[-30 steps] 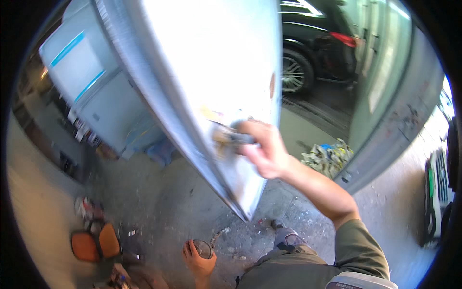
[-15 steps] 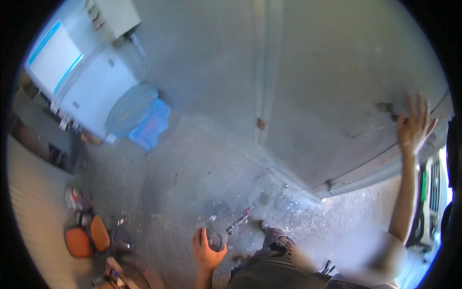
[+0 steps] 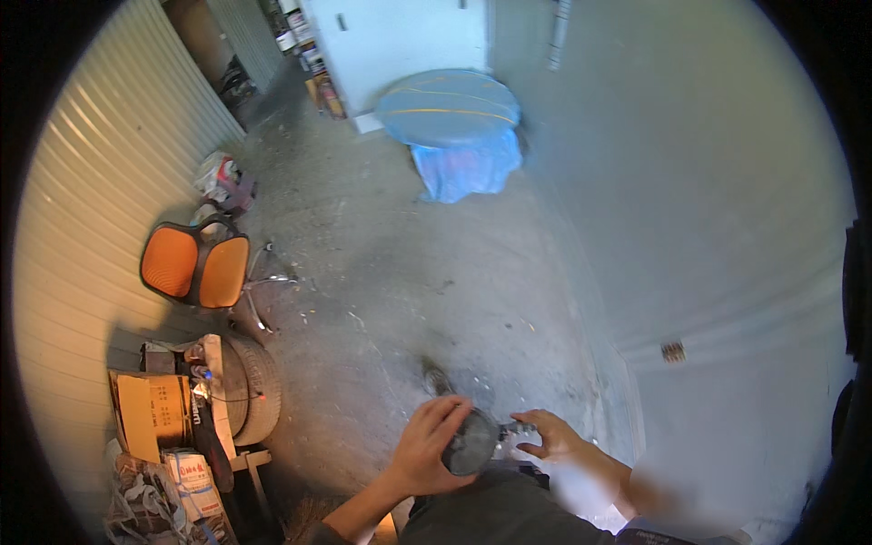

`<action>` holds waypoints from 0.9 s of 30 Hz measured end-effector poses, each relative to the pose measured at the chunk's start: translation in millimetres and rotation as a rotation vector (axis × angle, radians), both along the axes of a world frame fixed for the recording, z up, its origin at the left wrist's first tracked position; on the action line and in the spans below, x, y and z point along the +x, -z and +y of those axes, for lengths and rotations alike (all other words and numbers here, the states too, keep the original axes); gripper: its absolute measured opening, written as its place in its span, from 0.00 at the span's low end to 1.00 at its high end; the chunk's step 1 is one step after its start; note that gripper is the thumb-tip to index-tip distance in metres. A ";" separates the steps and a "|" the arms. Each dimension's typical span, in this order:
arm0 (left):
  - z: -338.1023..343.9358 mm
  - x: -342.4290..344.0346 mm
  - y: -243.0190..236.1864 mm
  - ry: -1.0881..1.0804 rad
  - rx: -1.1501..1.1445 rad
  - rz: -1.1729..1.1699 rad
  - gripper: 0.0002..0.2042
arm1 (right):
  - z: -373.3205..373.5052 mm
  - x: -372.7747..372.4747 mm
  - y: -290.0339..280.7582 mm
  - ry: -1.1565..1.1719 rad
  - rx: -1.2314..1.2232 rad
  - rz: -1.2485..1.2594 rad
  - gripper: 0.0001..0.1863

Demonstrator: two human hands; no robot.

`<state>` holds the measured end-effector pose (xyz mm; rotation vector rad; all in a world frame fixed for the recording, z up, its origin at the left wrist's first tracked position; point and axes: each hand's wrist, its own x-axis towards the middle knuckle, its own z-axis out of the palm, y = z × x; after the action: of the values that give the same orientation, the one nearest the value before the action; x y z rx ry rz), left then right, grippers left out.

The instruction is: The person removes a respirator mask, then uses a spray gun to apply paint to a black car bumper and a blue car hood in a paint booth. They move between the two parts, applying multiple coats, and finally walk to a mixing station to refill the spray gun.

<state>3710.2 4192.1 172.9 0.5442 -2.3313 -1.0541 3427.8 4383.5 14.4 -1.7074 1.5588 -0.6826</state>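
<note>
In front of my body, low in the view, my left hand (image 3: pixel 425 447) is wrapped round the dark round cup of what looks like a paint spray gun (image 3: pixel 474 443). The cup's round top faces up toward me. From its right side a small metal part sticks out. My right hand (image 3: pixel 556 438) is at that metal part, its forefinger and thumb curved round the end. The underside of the cup is hidden by my left hand and clothing.
An orange chair (image 3: pixel 195 268) stands at the left by a corrugated wall (image 3: pixel 91 191). Nearer are a tyre (image 3: pixel 262 386), a cardboard box (image 3: pixel 154 413) and crumpled paper. Ahead, a round grey-blue covered thing (image 3: pixel 450 107) leans at a white cabinet (image 3: pixel 400 36). A large grey surface (image 3: pixel 708 227) fills the right.
My view has swung left. My right hand has come down from the grey surface to the spray gun's metal part. My left hand still holds the cup.
</note>
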 end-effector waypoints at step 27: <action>-923.1 65.2 -95.7 -0.441 -0.145 -0.125 0.51 | -1148.0 34.6 -92.3 -0.880 0.556 -0.285 0.36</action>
<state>3775.4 3269.0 268.6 1.0321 -2.2209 -0.6560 3462.4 3235.4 106.7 -1.5526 0.5904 -0.0152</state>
